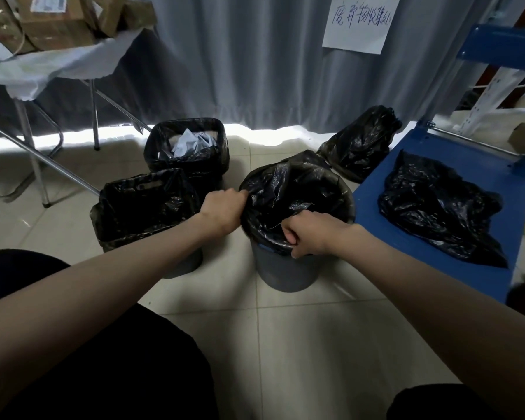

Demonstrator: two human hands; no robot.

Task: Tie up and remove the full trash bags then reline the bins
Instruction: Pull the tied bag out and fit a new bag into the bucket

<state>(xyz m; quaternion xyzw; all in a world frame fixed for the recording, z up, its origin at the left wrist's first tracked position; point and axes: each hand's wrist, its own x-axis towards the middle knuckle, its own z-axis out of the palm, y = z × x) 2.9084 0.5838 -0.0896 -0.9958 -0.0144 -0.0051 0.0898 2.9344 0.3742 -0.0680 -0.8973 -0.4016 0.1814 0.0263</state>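
Forearms nearest the lens, reaching forward and down to round grey bin (pixel 285 271) on tiled floor (pixel 285 344). Black liner (pixel 294 192) draped in bin mouth, folded over near rim, far side standing up in a loose peak, not yet turned down. Left hand (pixel 223 210) at rim's left edge, fingers curled, pinching liner film. Right hand (pixel 311 233) at near rim, fingers curled round liner edge, thumb side down over bin wall. Both hands touching liner; unseated portion directly beyond fingers, toward far rim. Judged step: relining, partly seated. Left of bin: lined square bin (pixel 146 213), close beside; behind it, full bin with paper waste (pixel 188 144), untied. Tied bag (pixel 361 144) on floor behind-right. Blue cart deck (pixel 455 237) near on right, spare black bags (pixel 437 207) on it. Open floor toward camera.
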